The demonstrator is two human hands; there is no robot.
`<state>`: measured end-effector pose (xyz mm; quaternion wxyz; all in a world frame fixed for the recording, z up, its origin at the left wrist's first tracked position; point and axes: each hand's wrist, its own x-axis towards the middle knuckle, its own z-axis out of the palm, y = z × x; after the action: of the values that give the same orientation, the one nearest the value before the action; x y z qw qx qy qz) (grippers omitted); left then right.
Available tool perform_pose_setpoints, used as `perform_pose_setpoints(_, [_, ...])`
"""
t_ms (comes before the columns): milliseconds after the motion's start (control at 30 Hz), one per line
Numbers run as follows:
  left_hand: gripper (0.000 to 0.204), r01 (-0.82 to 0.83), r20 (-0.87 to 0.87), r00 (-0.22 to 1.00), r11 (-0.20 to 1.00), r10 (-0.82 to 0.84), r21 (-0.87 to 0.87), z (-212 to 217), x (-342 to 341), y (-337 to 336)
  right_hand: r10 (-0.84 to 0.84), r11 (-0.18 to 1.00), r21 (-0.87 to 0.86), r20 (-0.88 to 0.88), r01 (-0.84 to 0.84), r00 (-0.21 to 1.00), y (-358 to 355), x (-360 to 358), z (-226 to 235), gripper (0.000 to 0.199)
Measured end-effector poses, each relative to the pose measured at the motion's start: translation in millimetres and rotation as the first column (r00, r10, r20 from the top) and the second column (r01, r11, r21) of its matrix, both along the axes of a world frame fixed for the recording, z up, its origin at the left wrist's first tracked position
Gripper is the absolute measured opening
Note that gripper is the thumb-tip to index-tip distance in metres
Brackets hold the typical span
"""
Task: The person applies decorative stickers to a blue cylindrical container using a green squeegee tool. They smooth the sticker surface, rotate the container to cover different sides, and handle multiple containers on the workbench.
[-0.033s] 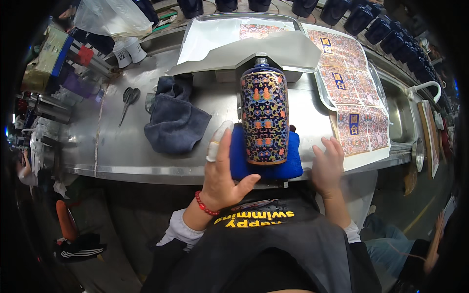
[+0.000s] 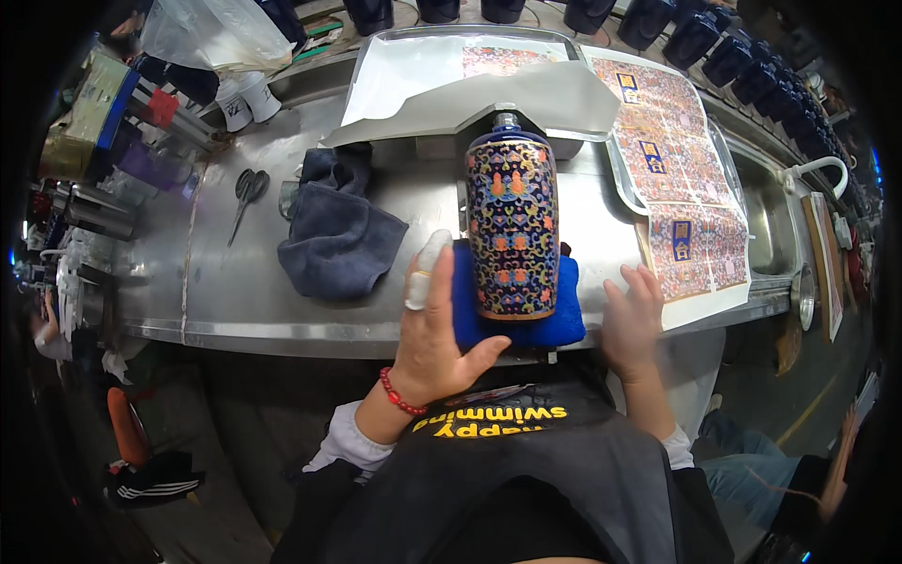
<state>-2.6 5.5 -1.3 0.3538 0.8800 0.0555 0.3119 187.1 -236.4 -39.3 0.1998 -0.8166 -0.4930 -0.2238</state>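
Dark-blue patterned bottle (image 2: 512, 226), blue cushion (image 2: 569, 315) beneath, left hand (image 2: 434, 343) spread, right hand (image 2: 633, 324) loosely splayed, both hands empty.

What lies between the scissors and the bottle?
A dark cloth lies between the scissors and the bottle, with a small object partly hidden at its left edge; the head view shows it.

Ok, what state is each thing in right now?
Floral-patterned bottle: lying on its side on the blue pad, neck pointing away
Dark blue-grey cloth: crumpled
Scissors: look shut
Patterned paper: spread out, printed side up
Faucet: no running water visible
Left hand: open beside the bottle, thumb spread
Right hand: open, blurred, apart from the bottle
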Motion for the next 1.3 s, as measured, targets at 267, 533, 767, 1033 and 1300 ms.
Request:
perform_pose_setpoints(267, [0.124,0.046,-0.148,0.988,0.998,-0.037,0.054,-1,22,15,-0.047,0.999,-0.028,-0.033,0.046,0.998,-2,-2,-3,0.043])
perform_pose_setpoints(533, [0.129,0.100,-0.155,0.984,0.992,-0.087,0.074,4,28,21,0.096,0.987,0.160,-0.428,-0.029,0.899,41,-1,39,0.043])
perform_pose_setpoints(767, [0.124,0.040,-0.133,0.991,0.983,-0.016,0.179,19,36,26,0.329,0.944,0.164,-0.552,-0.287,0.767,99,6,90,0.065])
perform_pose_setpoints(1033, [0.142,0.182,-0.218,0.965,0.969,-0.144,0.166,42,45,35,0.378,0.926,0.216,-0.562,-0.310,0.736,110,11,77,0.064])
perform_pose_setpoints(1300, [0.124,0.068,-0.184,0.983,0.951,-0.012,0.302,46,60,30,0.415,0.909,0.281,-0.566,-0.306,0.713,113,20,79,0.062])
